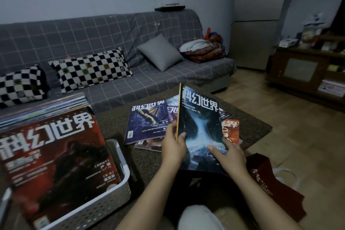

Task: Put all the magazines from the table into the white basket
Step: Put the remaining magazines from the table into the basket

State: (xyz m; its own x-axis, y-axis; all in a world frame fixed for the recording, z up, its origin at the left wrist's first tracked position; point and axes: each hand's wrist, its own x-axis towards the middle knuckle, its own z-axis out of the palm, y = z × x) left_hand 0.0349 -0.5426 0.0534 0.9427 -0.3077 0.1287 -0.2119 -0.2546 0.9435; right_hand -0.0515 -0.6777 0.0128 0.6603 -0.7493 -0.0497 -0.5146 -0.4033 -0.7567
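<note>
1. Left hand (pixel 172 147) and right hand (pixel 228 157): fingers curled, gripping one blue magazine (pixel 200 129), held above the table (pixel 252 129).
2. About five magazines (pixel 147 121) lie at 12 o'clock.
3. One white basket (pixel 104 203), 9 o'clock, holds a magazine stack (pixel 52 155).

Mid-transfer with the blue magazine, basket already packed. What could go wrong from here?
1. The white basket looks full, with the red magazine leaning out over its rim; adding another may tip the stack.
2. The left hand and right hand hold the blue magazine only at its lower edges, so it may flop or slip.
</note>
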